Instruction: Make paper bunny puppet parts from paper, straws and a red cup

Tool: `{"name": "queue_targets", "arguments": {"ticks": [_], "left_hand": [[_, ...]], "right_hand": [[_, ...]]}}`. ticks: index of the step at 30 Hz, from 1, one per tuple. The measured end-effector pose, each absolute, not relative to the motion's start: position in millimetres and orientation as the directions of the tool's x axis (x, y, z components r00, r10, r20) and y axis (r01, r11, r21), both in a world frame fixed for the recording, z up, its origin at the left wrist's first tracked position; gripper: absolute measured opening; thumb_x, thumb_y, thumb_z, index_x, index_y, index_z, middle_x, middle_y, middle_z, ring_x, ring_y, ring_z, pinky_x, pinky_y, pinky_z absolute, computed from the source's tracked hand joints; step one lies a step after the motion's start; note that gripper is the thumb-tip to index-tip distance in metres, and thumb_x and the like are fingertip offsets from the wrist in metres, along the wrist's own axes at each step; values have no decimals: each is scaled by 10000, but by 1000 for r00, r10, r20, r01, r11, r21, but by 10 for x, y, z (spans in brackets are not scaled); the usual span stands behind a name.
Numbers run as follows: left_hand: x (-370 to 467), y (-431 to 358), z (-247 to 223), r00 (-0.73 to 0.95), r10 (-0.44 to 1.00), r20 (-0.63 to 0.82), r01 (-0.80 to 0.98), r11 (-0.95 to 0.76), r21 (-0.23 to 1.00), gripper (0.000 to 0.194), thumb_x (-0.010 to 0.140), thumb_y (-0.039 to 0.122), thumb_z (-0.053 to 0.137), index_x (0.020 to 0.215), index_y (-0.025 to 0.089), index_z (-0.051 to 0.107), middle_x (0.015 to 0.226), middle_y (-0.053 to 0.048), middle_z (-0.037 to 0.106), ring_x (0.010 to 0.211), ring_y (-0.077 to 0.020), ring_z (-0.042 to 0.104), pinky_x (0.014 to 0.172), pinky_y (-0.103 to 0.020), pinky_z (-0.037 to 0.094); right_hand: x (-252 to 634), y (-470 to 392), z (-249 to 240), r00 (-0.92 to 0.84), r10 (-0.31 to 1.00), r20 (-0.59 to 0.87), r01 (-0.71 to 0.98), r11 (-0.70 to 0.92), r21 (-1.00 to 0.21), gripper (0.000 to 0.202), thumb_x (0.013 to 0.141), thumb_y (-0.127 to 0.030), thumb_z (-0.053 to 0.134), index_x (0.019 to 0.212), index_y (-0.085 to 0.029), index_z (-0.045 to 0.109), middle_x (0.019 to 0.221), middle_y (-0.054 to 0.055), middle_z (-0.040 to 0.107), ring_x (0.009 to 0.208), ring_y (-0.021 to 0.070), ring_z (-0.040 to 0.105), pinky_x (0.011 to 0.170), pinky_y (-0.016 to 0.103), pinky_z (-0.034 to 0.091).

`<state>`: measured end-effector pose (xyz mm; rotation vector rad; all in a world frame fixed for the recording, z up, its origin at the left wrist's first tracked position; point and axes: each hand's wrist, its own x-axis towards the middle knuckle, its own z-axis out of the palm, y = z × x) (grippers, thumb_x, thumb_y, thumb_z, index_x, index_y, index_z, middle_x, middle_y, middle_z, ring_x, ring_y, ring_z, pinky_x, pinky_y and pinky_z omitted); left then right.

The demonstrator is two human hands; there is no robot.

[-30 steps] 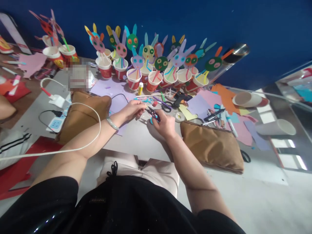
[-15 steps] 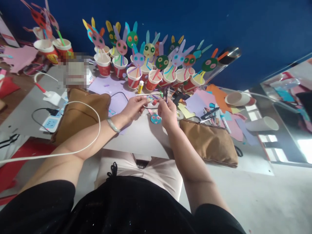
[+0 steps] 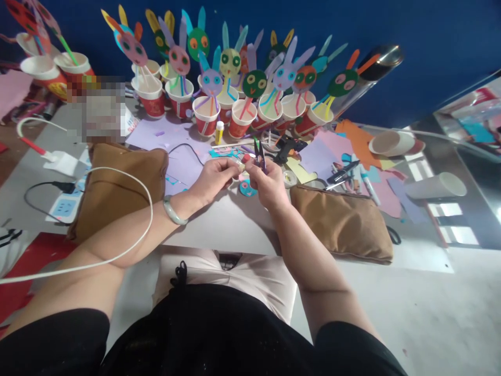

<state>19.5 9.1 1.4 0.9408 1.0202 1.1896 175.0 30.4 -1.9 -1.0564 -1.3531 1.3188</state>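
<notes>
My left hand (image 3: 221,180) is closed in a pinch, its fingertips meeting those of my right hand over the table; what it pinches is too small to make out. My right hand (image 3: 266,183) is wrapped round dark scissors (image 3: 260,154), whose blades point away from me. Just below the fingertips, on the table, lies a round blue paper face (image 3: 248,188), partly hidden by my right hand. Blue paper scraps (image 3: 225,153) are beyond the hands, near a yellow glue stick (image 3: 219,133).
Red paper cups (image 3: 206,116) with paper rabbit figures stand along the back. Brown pouches lie at left (image 3: 121,193) and right (image 3: 344,222). A white cable (image 3: 151,209) crosses over my left forearm. Coloured paper and pens (image 3: 348,175) lie at right.
The view has shifted and come a little closer to the table. My hands have drawn together, and the scissor blades show more clearly. The blue face is more covered by my right hand.
</notes>
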Motion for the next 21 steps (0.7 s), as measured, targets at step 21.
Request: {"name": "queue_targets", "arguments": {"ticks": [21], "left_hand": [[188,82,45,106,983,-149,-236,171,957,193,661,320,787,698,178,661,556,62,534,454,-43,381,436,-214,235]], "right_hand": [[1756,248,5,-224,974,-15,-141,-48,-989,446,738,-543,891,711,-223,582,560,-95,395,460,50,305,439,237,258]]}}
